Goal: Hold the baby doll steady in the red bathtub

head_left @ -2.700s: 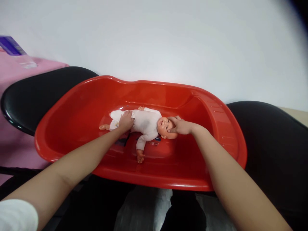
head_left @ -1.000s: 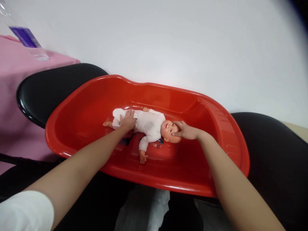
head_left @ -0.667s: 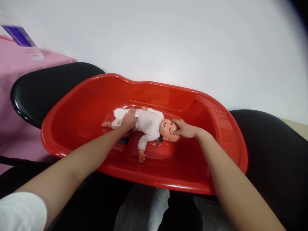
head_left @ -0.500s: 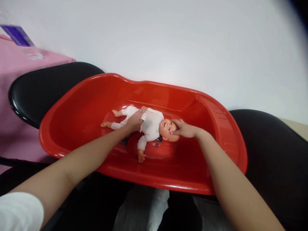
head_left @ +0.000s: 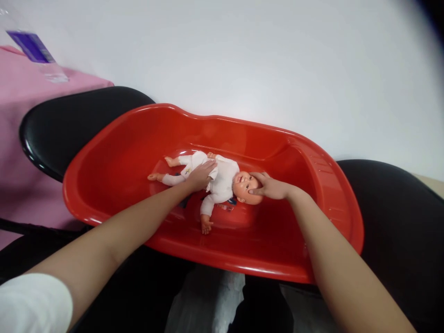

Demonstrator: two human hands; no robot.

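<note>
A baby doll (head_left: 224, 180) in white clothes lies on its back in a red baby bathtub (head_left: 114, 185), its head to the right and bare feet to the left. At its waist, my left hand (head_left: 201, 175) has its fingers closed on the hem of the white shirt; the fingertips are partly hidden in the cloth. My right hand (head_left: 272, 187) cups the top of the doll's head, thumb and fingers on either side of it. One doll arm stretches toward the near wall of the tub.
The tub rests across black chair seats, one at left (head_left: 79, 125) and one at right (head_left: 385, 208). At far left a clear bottle with a purple label (head_left: 33, 46) stands on a pink cloth (head_left: 86, 79). A white wall (head_left: 243, 55) rises behind.
The whole view has shifted slightly. My left hand has lifted the shirt hem a little at the doll's waist. My right hand keeps its place on the head.
</note>
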